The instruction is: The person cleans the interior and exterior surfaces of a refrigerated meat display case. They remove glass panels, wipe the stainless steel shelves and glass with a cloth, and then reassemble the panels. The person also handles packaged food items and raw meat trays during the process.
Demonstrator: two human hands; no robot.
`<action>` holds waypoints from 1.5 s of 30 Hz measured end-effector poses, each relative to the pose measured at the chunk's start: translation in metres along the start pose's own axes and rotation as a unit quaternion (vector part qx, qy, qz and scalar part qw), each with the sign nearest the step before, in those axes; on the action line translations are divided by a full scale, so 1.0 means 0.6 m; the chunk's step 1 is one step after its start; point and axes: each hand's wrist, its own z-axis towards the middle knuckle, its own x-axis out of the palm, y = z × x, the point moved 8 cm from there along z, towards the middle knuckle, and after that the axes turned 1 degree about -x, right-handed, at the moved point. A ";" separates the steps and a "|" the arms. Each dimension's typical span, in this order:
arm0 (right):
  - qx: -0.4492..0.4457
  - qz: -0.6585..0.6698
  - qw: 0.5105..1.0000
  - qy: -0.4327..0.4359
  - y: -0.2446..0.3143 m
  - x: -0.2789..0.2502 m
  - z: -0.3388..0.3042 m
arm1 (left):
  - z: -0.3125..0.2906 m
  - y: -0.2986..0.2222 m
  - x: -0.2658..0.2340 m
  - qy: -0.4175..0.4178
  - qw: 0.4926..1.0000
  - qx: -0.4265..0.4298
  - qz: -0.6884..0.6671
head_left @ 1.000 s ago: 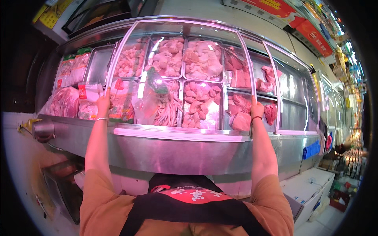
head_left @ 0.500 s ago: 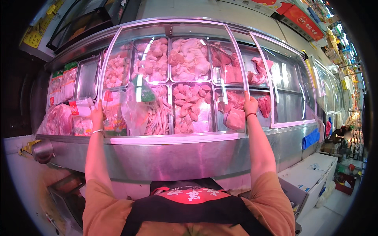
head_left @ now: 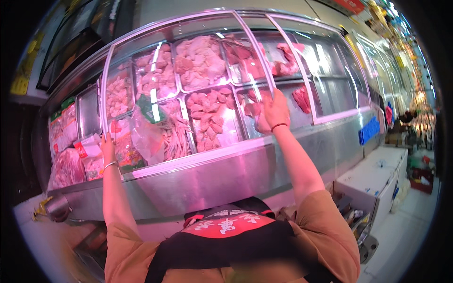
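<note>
A sliding glass lid (head_left: 207, 157) with a pale frame lies over a lit meat display case. My left hand (head_left: 108, 148) grips its left edge, the fingertips partly hidden by the frame. Around its right edge my right hand (head_left: 276, 112) is closed, with the thumb side toward the glass. Under the lid are trays of raw chicken pieces (head_left: 200, 61), small meat chunks (head_left: 210, 113), chicken feet (head_left: 175, 134) and a clear plastic bag (head_left: 144, 129). Beyond my right hand, dark red meat (head_left: 301, 99) lies in the gap beside the lid.
Packaged meat (head_left: 68, 165) and a bare metal tray (head_left: 88, 111) are at the left, outside the lid. Another glass panel (head_left: 335, 89) covers the right end. A blue cloth (head_left: 369, 130) hangs on the steel front, above a white chest (head_left: 373, 167).
The view has turned and shifted. My hands have moved the glass lid a little to the left, widening the gap at its right edge. Both hands keep their grip.
</note>
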 end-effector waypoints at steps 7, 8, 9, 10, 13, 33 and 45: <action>-0.042 -0.093 0.994 -0.029 -0.003 -0.029 -0.092 | -0.062 -0.051 0.082 0.081 0.997 -0.011 -0.007; -0.034 -0.088 0.995 -0.034 -0.012 -0.039 -0.096 | -0.089 -0.071 0.103 0.089 0.996 -0.024 0.006; -0.028 -0.082 0.995 -0.040 -0.020 -0.049 -0.098 | -0.121 -0.093 0.125 0.097 0.994 -0.036 0.018; 0.001 -0.071 0.997 -0.028 -0.023 -0.059 -0.097 | -0.155 -0.117 0.147 0.106 0.994 -0.022 0.010; -0.004 -0.077 0.995 -0.056 -0.054 -0.086 -0.105 | -0.204 -0.150 0.240 0.159 0.987 -0.011 0.013; 0.165 -0.064 0.981 -0.080 -0.313 -0.253 -0.182 | -0.153 -0.106 0.244 0.070 0.997 -0.033 -0.007; 0.153 -0.066 0.984 -0.058 -0.371 -0.296 -0.240 | -0.061 -0.108 0.203 0.059 0.961 0.161 0.218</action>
